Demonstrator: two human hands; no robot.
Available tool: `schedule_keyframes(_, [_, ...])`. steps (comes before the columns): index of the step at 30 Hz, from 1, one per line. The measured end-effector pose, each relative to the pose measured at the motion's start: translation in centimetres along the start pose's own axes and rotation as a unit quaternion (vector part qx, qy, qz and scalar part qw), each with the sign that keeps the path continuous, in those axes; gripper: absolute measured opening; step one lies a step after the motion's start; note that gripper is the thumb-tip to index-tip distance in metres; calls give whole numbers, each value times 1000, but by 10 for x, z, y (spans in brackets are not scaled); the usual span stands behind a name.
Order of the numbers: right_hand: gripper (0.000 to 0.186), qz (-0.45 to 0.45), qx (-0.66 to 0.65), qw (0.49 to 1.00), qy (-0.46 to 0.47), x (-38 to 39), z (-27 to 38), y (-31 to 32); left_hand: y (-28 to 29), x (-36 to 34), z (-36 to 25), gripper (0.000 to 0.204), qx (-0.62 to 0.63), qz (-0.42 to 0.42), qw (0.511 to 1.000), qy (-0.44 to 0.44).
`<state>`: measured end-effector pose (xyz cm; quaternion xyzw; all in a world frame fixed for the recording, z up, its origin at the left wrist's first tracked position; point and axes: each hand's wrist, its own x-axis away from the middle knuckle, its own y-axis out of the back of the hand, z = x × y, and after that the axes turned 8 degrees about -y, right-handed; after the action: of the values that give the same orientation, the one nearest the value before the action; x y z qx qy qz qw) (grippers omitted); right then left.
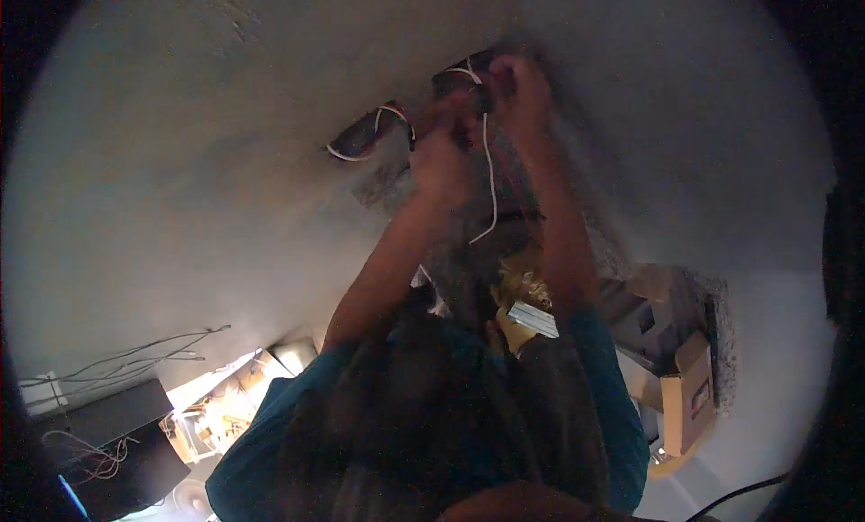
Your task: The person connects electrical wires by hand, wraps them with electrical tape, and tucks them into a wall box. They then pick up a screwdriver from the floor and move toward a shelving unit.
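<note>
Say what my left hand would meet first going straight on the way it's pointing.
Probably the dark wall opening with its curved white wire, past your left hand; blur leaves depth unclear.

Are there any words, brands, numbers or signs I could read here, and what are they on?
None that can be read.
Cardboard box: a small dark patch, maybe a label, too blurred to read.
White wire hanging near the right hand: no writing visible.
</note>
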<state>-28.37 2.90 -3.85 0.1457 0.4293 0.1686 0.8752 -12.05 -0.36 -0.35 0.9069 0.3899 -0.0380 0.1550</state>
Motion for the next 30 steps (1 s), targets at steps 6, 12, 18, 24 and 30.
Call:
schedule_keyframes(6, [36, 115, -137, 976, -124, 26, 39, 49, -2, -6, 41, 33, 408, -38, 910, 65])
schedule_keyframes(12, [46, 149, -19, 972, -182, 29, 61, 48, -6, 50, 55, 37, 92, -137, 983, -75])
schedule_keyframes(18, [40, 201, -64, 946, -247, 19, 44, 37, 2, 64, -3, 35, -193, -92, 928, -305])
schedule_keyframes(24, [37, 287, -272, 849, -350, 10, 35, 41, -12, 44, 27, 28, -78, -1, 986, -146])
schedule_keyframes(30, [34, 295, -351, 804, -377, 10, 34, 47, -5, 44, 20, 23, 284, 138, 948, 45])
